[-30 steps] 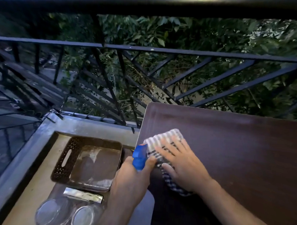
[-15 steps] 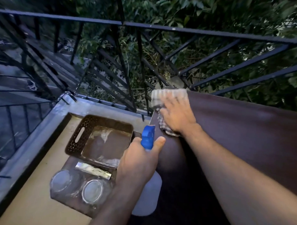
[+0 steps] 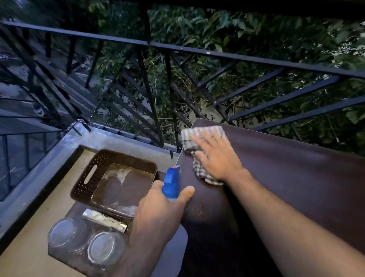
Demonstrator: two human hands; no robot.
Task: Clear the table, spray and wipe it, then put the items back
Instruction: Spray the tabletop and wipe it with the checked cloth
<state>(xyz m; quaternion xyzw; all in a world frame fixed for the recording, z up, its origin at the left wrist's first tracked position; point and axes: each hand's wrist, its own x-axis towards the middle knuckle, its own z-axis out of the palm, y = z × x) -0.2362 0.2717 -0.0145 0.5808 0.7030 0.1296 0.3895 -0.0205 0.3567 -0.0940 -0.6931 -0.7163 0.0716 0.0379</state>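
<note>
My right hand (image 3: 215,158) lies flat, fingers spread, on a grey-and-white checked cloth (image 3: 195,138) at the far left corner of the dark brown table (image 3: 289,183). My left hand (image 3: 160,216) grips a spray bottle (image 3: 171,184) with a blue nozzle and a pale body, held just off the table's left edge, nozzle pointing away from me. On the floor to the left sit the removed items: a brown perforated basket (image 3: 89,174) with a square tray inside, two upturned glasses (image 3: 85,240) and a silver packet (image 3: 104,219) on a dark mat.
A black metal railing (image 3: 201,54) runs close behind the table and along the left side, with foliage beyond it. A grey ledge (image 3: 31,187) borders the tan balcony floor (image 3: 28,261).
My right hand has slid the cloth from the near left part of the table up to its far left corner. The left hand keeps the spray bottle in about the same place.
</note>
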